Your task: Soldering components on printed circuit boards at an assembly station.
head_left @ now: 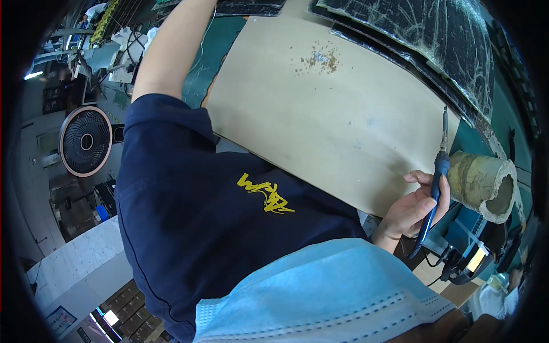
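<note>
My right hand (416,201) is closed around the dark blue handle of a soldering iron (439,174), by the right edge of a tan board (286,108). Its metal tip points up and away, near the board's far right corner. My left forearm (174,51) stretches out past the top edge, so the left hand itself is hidden. A thin white wire (205,43) runs beside that forearm. On the far part of the board lies a scatter of brown crumbs (325,62) with a small silvery bit among them.
Black sheets in clear plastic (412,40) are stacked at the far right. A rough, pale tube (474,180) lies right of my hand, above a dark device with a cable (472,263). A green mat (200,80) shows beside the board. A round fan (86,142) stands at left.
</note>
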The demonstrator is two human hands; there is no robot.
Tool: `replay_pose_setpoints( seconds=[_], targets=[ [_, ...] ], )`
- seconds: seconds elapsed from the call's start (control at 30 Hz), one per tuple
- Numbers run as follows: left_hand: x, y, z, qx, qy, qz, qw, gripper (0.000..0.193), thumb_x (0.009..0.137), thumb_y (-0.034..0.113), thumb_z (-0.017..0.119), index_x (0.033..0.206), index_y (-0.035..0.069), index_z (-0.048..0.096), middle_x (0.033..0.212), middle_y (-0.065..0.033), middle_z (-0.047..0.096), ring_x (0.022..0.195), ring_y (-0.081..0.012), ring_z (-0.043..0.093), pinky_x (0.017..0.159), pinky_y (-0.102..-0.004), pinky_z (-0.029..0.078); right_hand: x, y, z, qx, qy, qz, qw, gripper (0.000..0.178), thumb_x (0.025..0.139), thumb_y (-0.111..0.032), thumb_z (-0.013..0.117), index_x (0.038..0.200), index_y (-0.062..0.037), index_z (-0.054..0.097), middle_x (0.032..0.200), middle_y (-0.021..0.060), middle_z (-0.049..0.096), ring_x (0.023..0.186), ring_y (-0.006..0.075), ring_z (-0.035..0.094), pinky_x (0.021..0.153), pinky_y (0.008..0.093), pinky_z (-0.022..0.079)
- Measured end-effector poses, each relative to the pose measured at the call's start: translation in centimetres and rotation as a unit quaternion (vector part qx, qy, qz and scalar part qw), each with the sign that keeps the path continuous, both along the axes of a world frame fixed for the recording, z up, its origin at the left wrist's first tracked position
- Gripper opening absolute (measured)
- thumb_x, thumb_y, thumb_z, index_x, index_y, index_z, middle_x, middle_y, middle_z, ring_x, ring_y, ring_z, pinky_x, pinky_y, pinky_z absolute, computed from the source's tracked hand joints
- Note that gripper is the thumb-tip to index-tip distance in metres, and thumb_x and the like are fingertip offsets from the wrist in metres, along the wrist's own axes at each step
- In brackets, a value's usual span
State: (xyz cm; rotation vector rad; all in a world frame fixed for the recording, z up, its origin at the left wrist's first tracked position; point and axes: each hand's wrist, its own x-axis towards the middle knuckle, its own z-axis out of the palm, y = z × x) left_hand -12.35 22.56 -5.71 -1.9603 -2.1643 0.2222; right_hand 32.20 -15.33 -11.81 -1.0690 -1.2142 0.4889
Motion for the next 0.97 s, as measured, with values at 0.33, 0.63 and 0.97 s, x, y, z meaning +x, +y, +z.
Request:
replay_pose_setpoints(
  seconds=[0.33,0.63,0.97],
  targets=[
    [-0.9,-0.2,0.2,0.054,-0.335,-0.053,0.939,0.075,0.09,0.068,0.052,0.124,0.003,0.065,0.122,-0.02,0.066,0.112,-0.0321,0.062,0.097,-0.0415,0.045,0.8,-0.8,0.4,0.038,-0.041,0.01,0.998,0.044,0.104,-0.031,0.043,0.132,0.0023,0.047,0.079,0.0184,0.061,0.069,0.0261,0.061,0.071,0.0406,0.051],
    [2.5,-18.0,3.8,-0.05,-0.742,0.101,0.661,0.05,0.106,0.039,0.047,0.138,0.001,0.052,0.123,-0.0106,0.066,0.108,-0.0192,0.065,0.096,-0.0344,0.05,5.7,-3.4,1.1,0.163,-0.188,-0.266,0.931,0.046,0.104,-0.033,0.04,0.142,-0.0066,0.036,0.108,0.0208,0.062,0.09,0.0283,0.062,0.075,0.0412,0.055],
    [10.3,-29.4,-1.7,-0.229,-0.851,0.07,0.468,0.057,0.107,0.041,0.04,0.142,-0.003,0.044,0.123,-0.0159,0.065,0.106,-0.0213,0.065,0.094,-0.0329,0.051,6.0,-4.1,0.6,0.121,-0.194,-0.197,0.953,0.049,0.105,-0.034,0.04,0.143,-0.0048,0.036,0.098,0.0233,0.066,0.083,0.031,0.065,0.08,0.0437,0.055]
  ],
)
